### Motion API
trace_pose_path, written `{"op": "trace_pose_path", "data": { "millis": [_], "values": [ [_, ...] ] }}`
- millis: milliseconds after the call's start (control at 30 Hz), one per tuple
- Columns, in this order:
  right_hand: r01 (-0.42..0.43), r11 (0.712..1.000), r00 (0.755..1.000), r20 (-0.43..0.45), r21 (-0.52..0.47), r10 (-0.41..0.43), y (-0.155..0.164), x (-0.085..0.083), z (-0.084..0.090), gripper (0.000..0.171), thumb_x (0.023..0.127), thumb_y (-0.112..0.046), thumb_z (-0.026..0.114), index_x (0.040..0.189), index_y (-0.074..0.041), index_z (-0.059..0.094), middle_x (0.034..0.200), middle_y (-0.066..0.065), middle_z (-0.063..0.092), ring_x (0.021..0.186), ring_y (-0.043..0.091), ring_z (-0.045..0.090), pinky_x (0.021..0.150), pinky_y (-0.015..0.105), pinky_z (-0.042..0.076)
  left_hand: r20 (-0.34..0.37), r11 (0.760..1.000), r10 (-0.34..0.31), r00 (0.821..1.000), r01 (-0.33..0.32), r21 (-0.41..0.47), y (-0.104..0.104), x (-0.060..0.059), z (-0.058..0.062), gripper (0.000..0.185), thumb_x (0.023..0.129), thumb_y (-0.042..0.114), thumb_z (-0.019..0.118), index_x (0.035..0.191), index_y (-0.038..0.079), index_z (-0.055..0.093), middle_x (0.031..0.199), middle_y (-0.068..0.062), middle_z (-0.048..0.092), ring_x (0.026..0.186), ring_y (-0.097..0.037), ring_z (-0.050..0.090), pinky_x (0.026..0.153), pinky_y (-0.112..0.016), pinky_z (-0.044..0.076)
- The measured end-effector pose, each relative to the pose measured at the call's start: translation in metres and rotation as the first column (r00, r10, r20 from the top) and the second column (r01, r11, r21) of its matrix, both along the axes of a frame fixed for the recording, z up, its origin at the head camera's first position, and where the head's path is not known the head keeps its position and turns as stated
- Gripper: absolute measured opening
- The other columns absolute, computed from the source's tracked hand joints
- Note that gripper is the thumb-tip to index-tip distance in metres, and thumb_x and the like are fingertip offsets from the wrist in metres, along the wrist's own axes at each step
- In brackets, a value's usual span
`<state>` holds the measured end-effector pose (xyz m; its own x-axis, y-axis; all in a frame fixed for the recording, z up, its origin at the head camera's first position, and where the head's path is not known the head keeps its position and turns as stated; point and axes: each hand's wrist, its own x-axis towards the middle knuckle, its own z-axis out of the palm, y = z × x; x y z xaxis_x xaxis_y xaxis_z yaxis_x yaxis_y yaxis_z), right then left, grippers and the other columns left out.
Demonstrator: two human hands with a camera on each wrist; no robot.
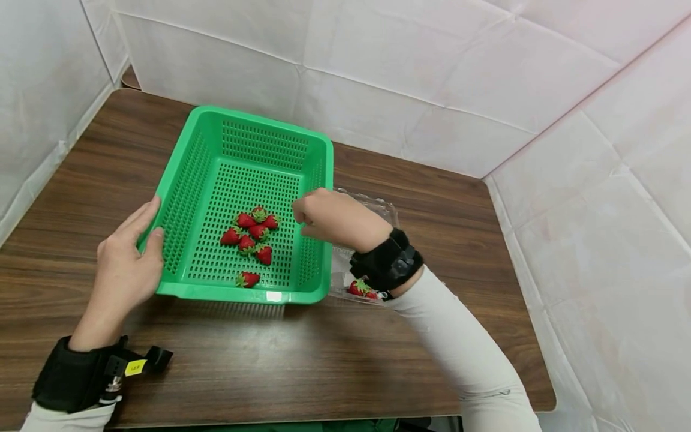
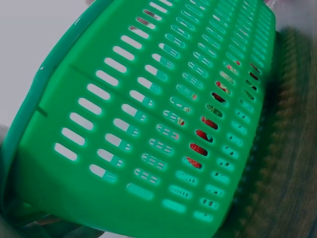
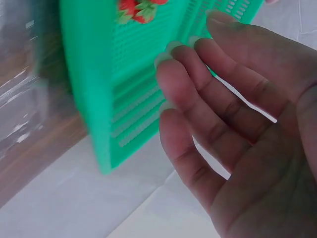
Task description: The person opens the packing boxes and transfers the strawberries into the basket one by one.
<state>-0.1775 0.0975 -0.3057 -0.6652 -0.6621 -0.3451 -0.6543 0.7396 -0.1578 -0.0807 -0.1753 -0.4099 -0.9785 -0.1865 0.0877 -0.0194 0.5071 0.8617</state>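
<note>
Head view, mid-frame: green basket [image 1: 254, 204] on bench, six strawberries [image 1: 251, 237] already in | left hand [image 1: 126, 258] fingers relaxed against its side | right hand [image 1: 329, 219] loose, empty | couple berries left in clear tray [image 1: 361, 288].

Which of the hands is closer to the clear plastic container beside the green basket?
Right. The right hand hovers at the basket's right wall, just over the clear container. The left hand rests on the green basket at its far left side.
</note>
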Motion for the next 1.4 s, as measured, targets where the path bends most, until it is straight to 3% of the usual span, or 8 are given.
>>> {"op": "trace_pose_path", "data": {
  "millis": [167, 367, 533, 600, 700, 767, 967, 1400],
  "values": [
    [0.01, 0.999, 0.999, -0.041, -0.046, -0.012, 0.026, 0.01, -0.004, 0.015, 0.094, -0.009, 0.06, 0.081, -0.012, 0.056, 0.077, -0.003, 0.047, 0.068, 0.01, 0.04, 0.06, 0.021, 0.033, 0.004, 1.0, -0.011, 1.0, 0.011, -0.002, -0.001, 0.0, 0.0, 0.048, 0.105, 0.021, 0.034, 0.152, 0.025, 0.027, 0.158, -0.015, 0.027, 0.144, -0.043, 0.024, 0.111, -0.067, 0.021],
    [0.074, 0.996, 0.997, -0.014, -0.042, -0.075, 0.054, 0.017, -0.014, 0.027, 0.094, -0.007, 0.058, 0.071, -0.013, 0.044, 0.069, -0.004, 0.028, 0.061, 0.009, 0.028, 0.058, 0.023, 0.024, 0.008, 1.0, -0.014, 1.0, 0.014, -0.006, -0.001, 0.0, 0.001, 0.048, 0.105, 0.021, 0.034, 0.153, 0.025, 0.026, 0.158, -0.014, 0.027, 0.145, -0.043, 0.023, 0.111, -0.067, 0.021],
    [0.134, 0.99, 0.988, 0.074, 0.048, -0.137, 0.075, 0.022, -0.026, 0.003, 0.09, -0.012, 0.067, 0.09, -0.012, 0.065, 0.081, -0.003, 0.059, 0.06, 0.005, 0.051, 0.066, 0.023, 0.046, 0.012, 1.0, -0.019, 1.0, 0.019, -0.007, -0.001, 0.0, 0.0, 0.048, 0.105, 0.021, 0.033, 0.153, 0.024, 0.026, 0.158, -0.015, 0.026, 0.145, -0.043, 0.023, 0.11, -0.067, 0.021],
    [0.134, 0.988, 0.984, 0.104, 0.079, -0.142, 0.082, 0.023, -0.033, 0.011, 0.089, -0.012, 0.069, 0.1, -0.011, 0.068, 0.093, 0.001, 0.067, 0.064, 0.006, 0.058, 0.07, 0.026, 0.052, 0.015, 1.0, -0.022, 1.0, 0.022, -0.005, -0.001, 0.0, 0.0, 0.048, 0.105, 0.021, 0.033, 0.153, 0.025, 0.025, 0.159, -0.015, 0.026, 0.145, -0.043, 0.022, 0.111, -0.067, 0.02],
    [0.108, 0.989, 0.984, 0.134, 0.104, -0.121, 0.092, 0.025, -0.045, 0.014, 0.088, -0.01, 0.07, 0.102, -0.009, 0.07, 0.096, 0.004, 0.069, 0.07, 0.007, 0.06, 0.071, 0.026, 0.052, 0.017, 1.0, -0.02, 1.0, 0.02, -0.006, -0.001, 0.0, 0.001, 0.048, 0.105, 0.021, 0.033, 0.153, 0.025, 0.025, 0.159, -0.015, 0.026, 0.145, -0.043, 0.022, 0.111, -0.067, 0.02],
    [0.09, 0.99, 0.983, 0.152, 0.109, -0.106, 0.098, 0.027, -0.052, 0.011, 0.087, -0.01, 0.072, 0.097, -0.009, 0.07, 0.087, 0.002, 0.066, 0.071, 0.007, 0.055, 0.066, 0.024, 0.048, 0.017, 1.0, -0.019, 1.0, 0.019, -0.01, -0.001, 0.001, 0.001, 0.048, 0.105, 0.022, 0.033, 0.153, 0.025, 0.025, 0.159, -0.015, 0.026, 0.145, -0.043, 0.023, 0.11, -0.067, 0.021],
    [0.083, 0.991, 0.978, 0.181, 0.102, -0.101, 0.105, 0.033, -0.067, 0.006, 0.086, -0.011, 0.073, 0.092, -0.01, 0.071, 0.077, -0.001, 0.06, 0.067, 0.007, 0.049, 0.061, 0.023, 0.043, 0.015, 1.0, -0.02, 1.0, 0.02, -0.013, -0.001, 0.001, 0.001, 0.048, 0.105, 0.021, 0.033, 0.153, 0.025, 0.025, 0.159, -0.015, 0.026, 0.145, -0.043, 0.023, 0.11, -0.067, 0.021],
    [0.083, 0.985, 0.982, 0.154, 0.152, -0.106, 0.104, 0.033, -0.078, 0.016, 0.087, -0.015, 0.072, 0.103, -0.013, 0.073, 0.092, 0.002, 0.07, 0.074, 0.008, 0.058, 0.064, 0.025, 0.05, 0.017, 1.0, -0.017, 1.0, 0.017, -0.007, -0.001, 0.001, 0.0, 0.048, 0.105, 0.022, 0.033, 0.153, 0.026, 0.025, 0.159, -0.013, 0.026, 0.145, -0.042, 0.022, 0.11, -0.067, 0.02]
  ]
}}
